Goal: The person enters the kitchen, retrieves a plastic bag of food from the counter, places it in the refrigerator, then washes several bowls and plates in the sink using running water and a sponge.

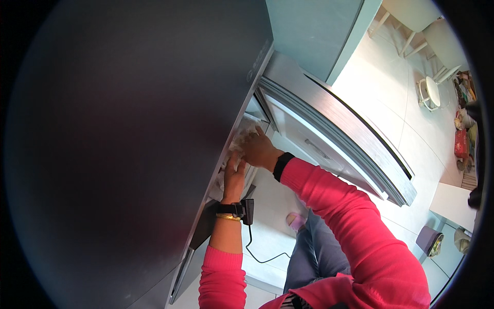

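Observation:
Clear plastic bags (pixel 247 124) fill a pulled-out drawer (pixel 252 175) inside the refrigerator's lower compartment. My right hand (pixel 260 150) reaches in from the right, its bent fingers on crumpled plastic. Just below it my left hand (pixel 234 179) points upward, thumb and fingers against the same bags; its grip is unclear. What the bags contain cannot be made out. To the right, the lower refrigerator door (pixel 339 112) stands swung out, with a brushed metal front and a white inner side.
A dark refrigerator panel (pixel 127 135) fills the left, its edge close by my hands. A black cable (pixel 266 262) hangs from the device on my left wrist. Chairs (pixel 415 15), a small stool (pixel 429 92) and a waste bin (pixel 430 241) stand on the tiled floor at right.

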The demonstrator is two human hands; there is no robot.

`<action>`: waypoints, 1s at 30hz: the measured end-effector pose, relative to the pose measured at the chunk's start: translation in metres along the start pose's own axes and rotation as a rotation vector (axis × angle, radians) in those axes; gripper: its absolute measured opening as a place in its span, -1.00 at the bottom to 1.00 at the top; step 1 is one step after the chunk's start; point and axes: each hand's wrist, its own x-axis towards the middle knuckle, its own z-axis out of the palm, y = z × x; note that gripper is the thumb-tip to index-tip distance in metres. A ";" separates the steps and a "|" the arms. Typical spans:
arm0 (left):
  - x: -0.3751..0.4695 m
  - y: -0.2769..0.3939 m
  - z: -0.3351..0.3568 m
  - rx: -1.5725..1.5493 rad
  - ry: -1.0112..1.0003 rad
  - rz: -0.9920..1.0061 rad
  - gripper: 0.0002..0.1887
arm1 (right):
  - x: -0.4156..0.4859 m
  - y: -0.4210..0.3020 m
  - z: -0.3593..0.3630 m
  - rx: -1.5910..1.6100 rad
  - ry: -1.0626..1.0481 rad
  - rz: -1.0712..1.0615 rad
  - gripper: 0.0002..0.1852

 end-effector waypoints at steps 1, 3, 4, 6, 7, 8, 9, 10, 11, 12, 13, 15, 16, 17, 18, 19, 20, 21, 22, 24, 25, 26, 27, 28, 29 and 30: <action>0.006 -0.008 -0.004 0.057 -0.077 -0.029 -0.61 | 0.005 -0.003 0.003 -0.017 0.005 -0.015 -0.47; 0.017 -0.025 -0.012 0.048 -0.183 -0.136 -0.63 | 0.015 -0.008 0.007 -0.069 -0.097 -0.030 -0.49; 0.023 -0.033 -0.015 -0.016 -0.213 -0.213 -0.63 | 0.020 -0.009 0.008 0.013 -0.059 -0.008 -0.49; 0.029 -0.044 -0.016 -0.053 -0.153 -0.322 -0.62 | 0.029 -0.012 0.008 0.086 -0.091 0.071 -0.50; 0.031 -0.045 -0.017 -0.022 -0.065 -0.356 -0.61 | 0.032 -0.013 0.008 0.088 -0.089 0.074 -0.51; 0.031 -0.044 -0.018 0.054 -0.040 -0.313 -0.60 | 0.034 -0.013 0.007 0.070 -0.127 0.082 -0.52; 0.029 -0.040 -0.017 0.131 -0.013 -0.272 -0.59 | 0.033 -0.012 0.006 0.039 -0.125 0.093 -0.52; 0.026 -0.033 -0.019 0.251 -0.049 -0.155 -0.60 | 0.030 -0.010 0.006 0.077 -0.034 0.064 -0.51; 0.024 -0.024 -0.020 0.371 -0.092 -0.087 -0.60 | 0.024 -0.008 0.007 0.097 0.093 0.039 -0.51; 0.021 -0.013 -0.020 0.370 -0.036 0.019 -0.60 | 0.015 -0.004 0.008 0.136 0.186 -0.018 -0.50; 0.014 -0.003 -0.020 0.373 0.008 0.074 -0.60 | 0.004 0.000 0.010 0.293 0.370 -0.033 -0.53; 0.008 0.015 -0.015 0.371 0.021 0.224 -0.58 | -0.022 0.007 0.019 0.657 0.730 -0.122 -0.58; 0.010 0.020 -0.009 0.366 -0.012 0.318 -0.57 | -0.036 0.007 0.025 0.805 0.635 -0.007 -0.55; 0.013 0.022 -0.005 0.373 -0.025 0.473 -0.55 | -0.048 0.005 0.032 0.967 0.591 0.141 -0.52; 0.020 0.020 -0.002 0.321 -0.041 0.384 -0.52 | -0.057 0.000 0.040 1.118 0.507 0.361 -0.47; 0.030 0.015 0.002 0.279 -0.032 0.358 -0.48 | -0.064 -0.006 0.048 1.154 0.517 0.293 -0.42; 0.038 0.007 0.004 0.237 -0.021 0.346 -0.44 | -0.068 -0.012 0.055 1.186 0.487 0.296 -0.36; 0.041 -0.003 0.002 0.232 0.003 0.238 -0.41 | -0.069 -0.018 0.060 1.229 0.381 0.345 -0.30; 0.043 -0.014 -0.003 0.227 0.029 0.138 -0.38 | -0.068 -0.023 0.065 1.147 0.339 0.272 -0.11; 0.054 -0.027 -0.008 0.401 0.121 0.067 -0.31 | -0.065 -0.030 0.070 1.248 0.322 0.279 -0.05; 0.053 -0.030 -0.014 0.546 0.099 0.100 -0.32 | -0.063 -0.032 0.071 1.335 0.288 0.290 -0.01; 0.052 -0.029 -0.023 0.694 0.074 0.132 -0.33 | -0.061 -0.034 0.072 1.395 0.236 0.282 0.03; 0.051 -0.026 -0.028 0.841 0.052 0.166 -0.35 | -0.060 -0.035 0.071 1.395 0.220 0.283 0.02; 0.044 -0.019 -0.031 0.628 0.047 0.130 -0.38 | -0.059 -0.035 0.070 1.408 0.230 0.276 0.02; 0.028 -0.012 -0.036 0.414 0.041 0.094 -0.41 | -0.058 -0.035 0.069 1.434 0.236 0.287 0.01; 0.013 -0.004 -0.034 0.200 0.034 0.057 -0.45 | -0.057 -0.035 0.067 1.448 0.234 0.269 0.01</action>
